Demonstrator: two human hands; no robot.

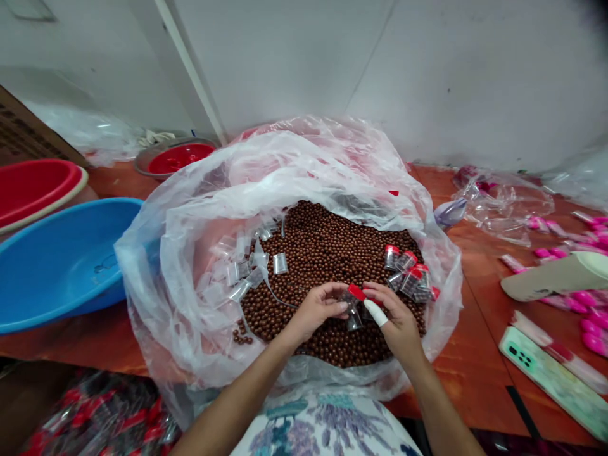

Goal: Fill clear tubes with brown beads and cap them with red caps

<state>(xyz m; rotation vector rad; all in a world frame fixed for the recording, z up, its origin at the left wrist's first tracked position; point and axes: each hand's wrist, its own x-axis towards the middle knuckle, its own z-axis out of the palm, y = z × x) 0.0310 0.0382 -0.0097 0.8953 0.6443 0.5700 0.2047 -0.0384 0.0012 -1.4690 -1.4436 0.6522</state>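
Note:
My left hand (319, 310) is closed on a small clear plastic jar (350, 300) above a heap of brown balls (327, 253). On the jar's top sits a red lid (356, 292), gripped by the fingers of my right hand (394, 320), whose thumb wears a white covering. Another clear jar (354, 320) shows just below the fingers; whether it is held I cannot tell. Right of my hands lie several red-capped jars (412, 277) with dark contents. Uncapped clear jars (241, 272) rest at the left of the heap, one jar (280, 263) lying apart.
A translucent plastic bag (166, 253) surrounds the balls. Left stand a blue basin (52, 259) and red basins (38, 187). Rightward on the orange tabletop (479, 342) are a phone (553, 380), a beige cup (555, 278) and pink items (593, 329). Capped jars (104, 418) fill the lower left.

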